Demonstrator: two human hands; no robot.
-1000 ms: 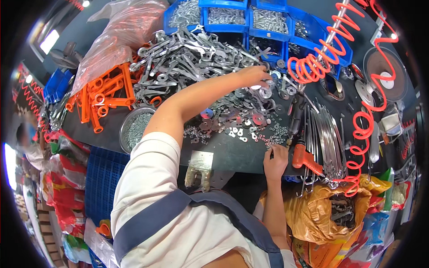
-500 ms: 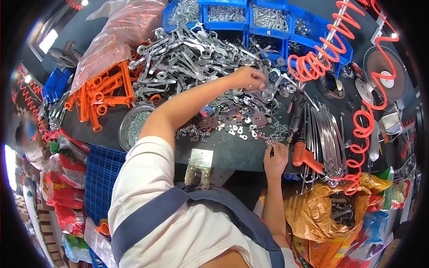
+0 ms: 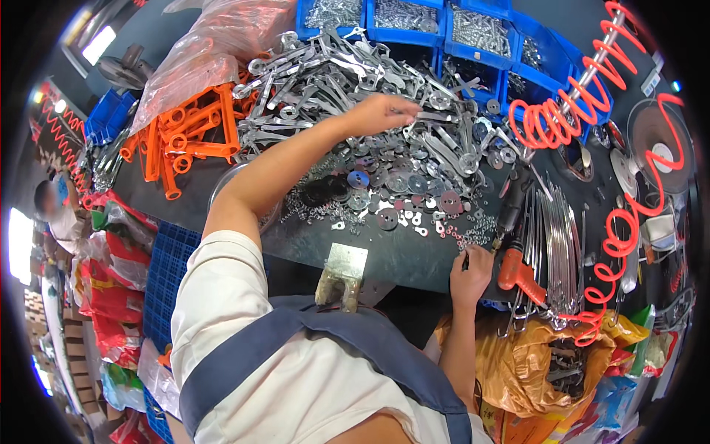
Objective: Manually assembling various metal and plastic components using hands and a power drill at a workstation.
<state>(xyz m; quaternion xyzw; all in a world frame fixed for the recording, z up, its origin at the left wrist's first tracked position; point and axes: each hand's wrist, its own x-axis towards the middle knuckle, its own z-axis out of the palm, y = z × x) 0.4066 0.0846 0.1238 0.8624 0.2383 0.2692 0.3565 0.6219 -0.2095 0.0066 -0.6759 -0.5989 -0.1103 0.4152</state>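
My left hand (image 3: 383, 115) is over the heap of silver metal levers (image 3: 314, 96), its fingers bent and drawn together. Whether it has a small part in it, I cannot make out. Round metal discs (image 3: 398, 183) and small keyhole-shaped plates (image 3: 418, 220) lie spread below that arm. At the table's front edge my right hand (image 3: 472, 272) has curled fingers beside scattered small nuts (image 3: 477, 231). A dark spot shows between its thumb and fingers, too small to name. Just right of it lie a dark power screwdriver (image 3: 510, 206) and an orange-handled tool (image 3: 520, 275).
Blue bins (image 3: 479, 37) of small hardware line the back. Orange plastic parts (image 3: 181, 140) lie at left under clear plastic. Coiled red air hoses (image 3: 543, 124) hang at right, above long metal rods (image 3: 556, 255). A metal block fixture (image 3: 346, 260) stands at the front edge.
My left hand has moved leftward across the lever heap, away from the discs at its right side. My right hand stays by the nuts. The whole view has shifted slightly.
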